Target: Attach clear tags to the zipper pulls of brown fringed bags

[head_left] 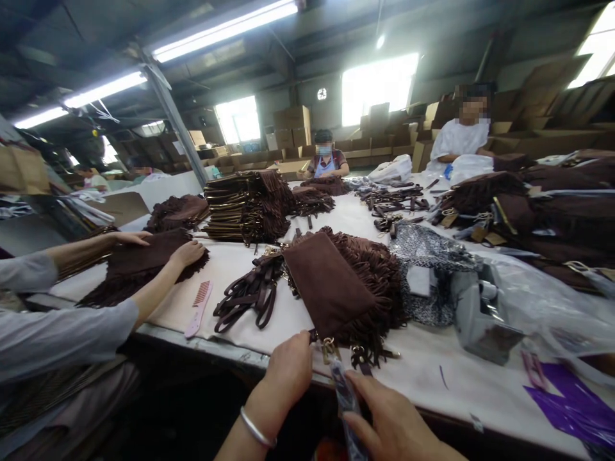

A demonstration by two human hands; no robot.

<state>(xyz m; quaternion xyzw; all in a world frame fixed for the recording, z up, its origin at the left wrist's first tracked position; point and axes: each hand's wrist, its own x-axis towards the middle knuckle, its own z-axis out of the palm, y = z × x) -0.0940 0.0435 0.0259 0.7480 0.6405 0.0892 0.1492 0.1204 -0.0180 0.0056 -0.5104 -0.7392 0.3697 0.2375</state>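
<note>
A brown fringed pouch [331, 282] lies at the table's front edge on a pile of similar fringed pieces, its lower corner with gold hardware towards me. My left hand [289, 366], with a silver bangle at the wrist, is closed at that corner, fingertips on a dark strap end [313, 335]. My right hand [391, 416] is closed round a strap wrapped in clear plastic [346, 400], just below a gold clasp [330, 351]. Several dark looped straps [252, 291] lie left of the pouch.
At left, another person's two hands rest on a brown fringed piece [144, 259], near a pink comb [199, 309]. Behind stands a tall pouch stack [245, 205]. To the right are a grey tape dispenser [485, 314], clear plastic and purple film [571, 397]. Two people sit or stand farther back.
</note>
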